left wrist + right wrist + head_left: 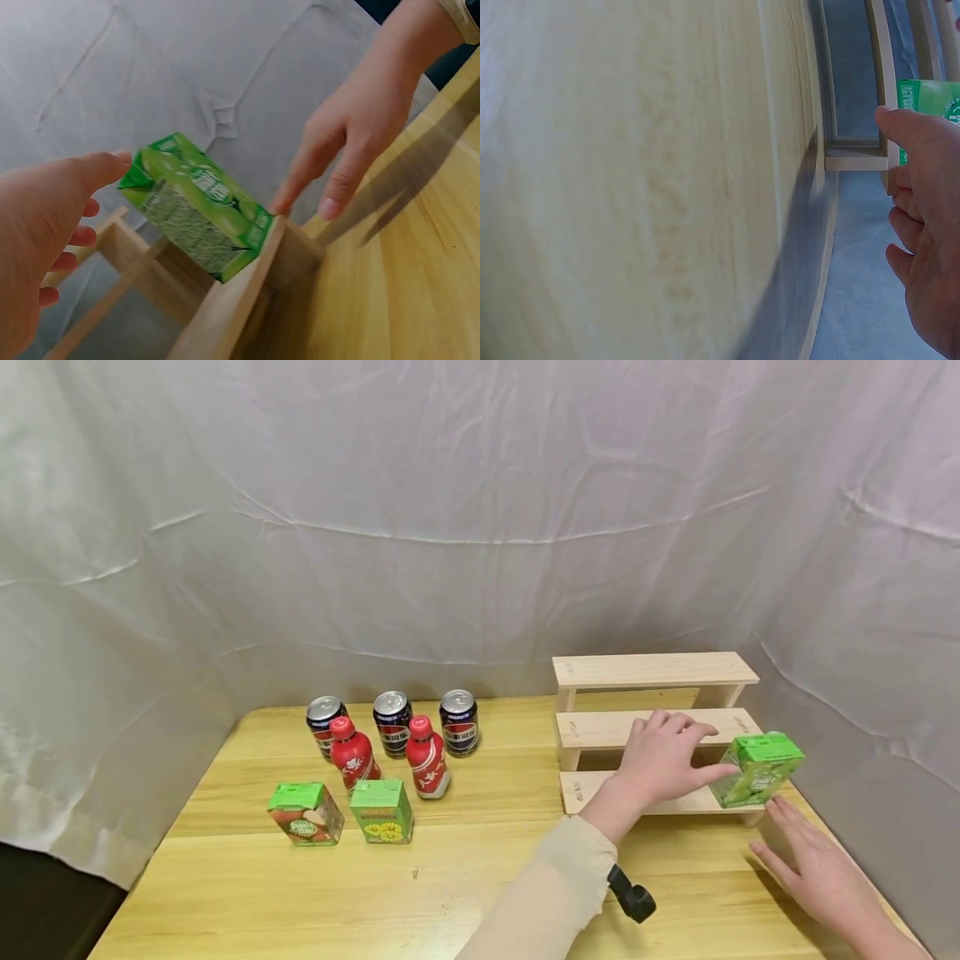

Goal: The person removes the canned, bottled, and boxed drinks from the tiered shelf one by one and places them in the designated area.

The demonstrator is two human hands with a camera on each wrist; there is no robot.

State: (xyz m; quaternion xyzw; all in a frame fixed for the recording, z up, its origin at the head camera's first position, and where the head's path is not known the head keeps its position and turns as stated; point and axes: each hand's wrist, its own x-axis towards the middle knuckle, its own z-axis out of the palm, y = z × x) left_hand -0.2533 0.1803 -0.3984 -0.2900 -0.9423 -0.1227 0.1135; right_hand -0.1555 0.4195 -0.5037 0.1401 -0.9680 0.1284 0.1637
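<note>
Wooden stepped rack far right on table | green carton tilted on lowest step, right end, not yet settled flat | left hand reaching across, fingers straight, thumb touching carton | right hand open, flat, near right, holding nothing | two cartons, bottles, cans waiting left.

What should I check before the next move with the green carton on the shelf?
1. Green carton seated flat on the lowest step of the wooden shelf: not ok, it is tilted at the right end.
2. Left hand contact: ok, a fingertip touches the carton's side; no full grip.
3. Right hand clear of carton: ok, open, flat over the table below it.
4. Carton near the step's right end: cannot tell how much overhangs.
5. Other drinks clear of the arms: ok, cans, red bottles and two cartons stand far left.
</note>
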